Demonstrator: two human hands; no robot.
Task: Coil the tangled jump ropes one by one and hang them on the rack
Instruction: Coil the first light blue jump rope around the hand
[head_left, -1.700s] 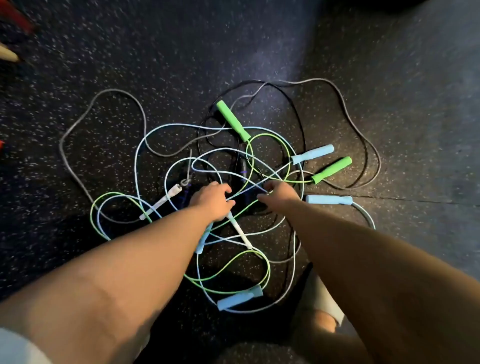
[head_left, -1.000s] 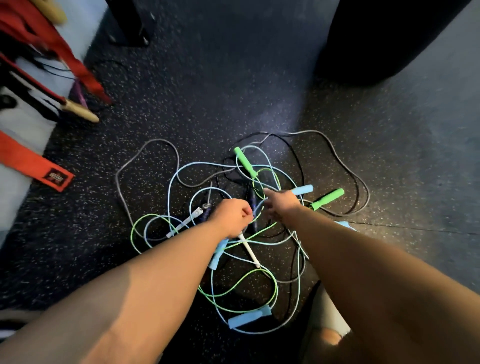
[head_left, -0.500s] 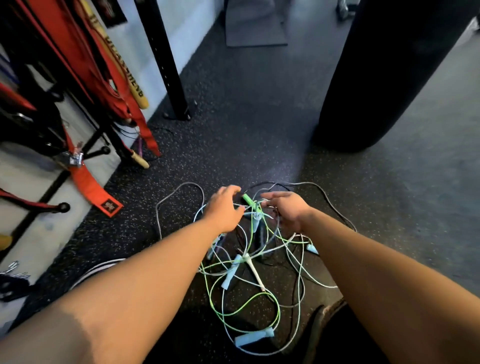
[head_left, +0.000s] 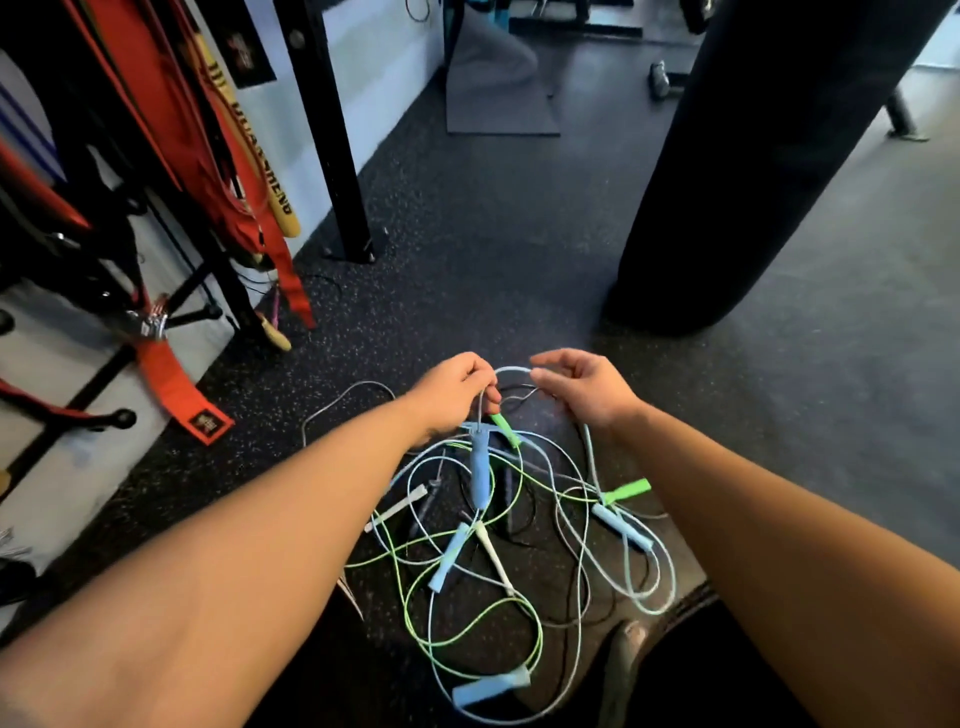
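A tangle of jump ropes (head_left: 498, 525) hangs from my hands down to the dark floor: light blue, green, grey and black cords. My left hand (head_left: 452, 392) pinches a light blue cord, with a blue handle (head_left: 480, 475) and a green handle (head_left: 504, 428) dangling just under it. My right hand (head_left: 584, 387) pinches the same light blue cord a short way to the right, so the cord arches between the two hands. Another green handle (head_left: 626, 491), further blue handles (head_left: 491, 686) and white handles (head_left: 493, 558) hang or lie lower down.
The rack (head_left: 171, 306) stands at left, with red straps (head_left: 171, 130) and wooden-handled gear hanging on it. A black upright post (head_left: 332, 140) is bolted to the floor behind. A black punching bag (head_left: 737, 171) stands at right. My shoe (head_left: 626, 670) is below the tangle.
Both hands have risen from the floor and lifted the tangle with them. My view has tilted up, bringing the rack, the post and the punching bag into sight.
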